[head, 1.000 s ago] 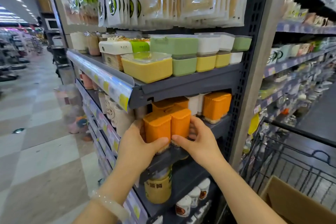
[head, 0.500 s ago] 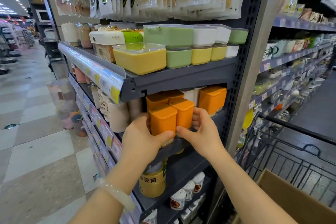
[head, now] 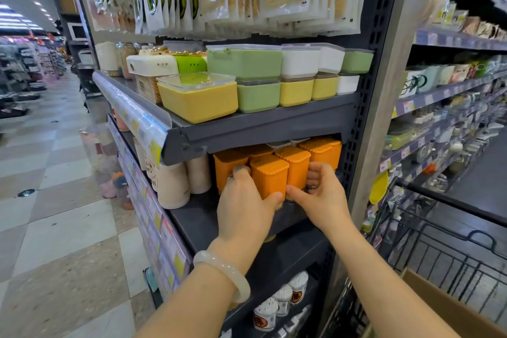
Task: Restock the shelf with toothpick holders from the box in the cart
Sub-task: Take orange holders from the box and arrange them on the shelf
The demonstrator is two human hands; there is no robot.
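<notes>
Fingers of left hand (head: 247,208) and right hand (head: 322,195) curl round two orange ribbed plastic toothpick holders (head: 270,180) on the grey metal shelf (head: 208,223), beside others already stocked (approx. six); brown cardboard box (head: 450,307) contents hidden, so remainder unknown.

Left forearm: enters from the lower edge of the view, bare, angled up and to the right, wrist straight (pale bangle (head: 222,276) round the wrist).
Left hand (head: 245,210): back of hand toward the camera, fingers curled round the left side of an orange toothpick holder (head: 269,180), thumb pressed across its lower front; fingertips partly hidden behind it.
Right forearm: enters from the lower right, bare, angled up and to the left.
Right hand (head: 323,196): fingers curled round the right side of the neighbouring holder (head: 297,167), thumb stretched left, tip nearly meeting the left thumb.
Both hands close together, over the front part of the shelf.
</notes>
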